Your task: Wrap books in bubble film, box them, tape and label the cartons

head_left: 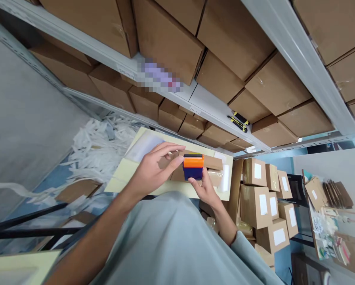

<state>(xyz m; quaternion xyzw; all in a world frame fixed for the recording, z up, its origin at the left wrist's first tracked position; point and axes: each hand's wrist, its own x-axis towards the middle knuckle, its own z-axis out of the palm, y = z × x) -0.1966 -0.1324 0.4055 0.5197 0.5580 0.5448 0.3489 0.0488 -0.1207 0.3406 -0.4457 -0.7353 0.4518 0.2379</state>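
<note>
My right hand [205,189] is closed around the lower part of an orange and dark blue object [193,167], held upright above a pale yellow table. My left hand [154,166] is beside it on the left, fingers apart, with the thumb tip at or very near the object's left edge. I cannot tell if they touch. Behind the object, a brown cardboard box [213,161] and a piece with clear tape [215,176] lie on the table [122,178]. The object partly hides the cardboard.
Shelves [208,113] full of brown boxes rise in front, with two yellow-black cutters [238,120] on one ledge. Labelled boxes [256,206] are stacked at the right. White paper strips [98,146] are heaped at the left. A black metal frame [25,231] is at lower left.
</note>
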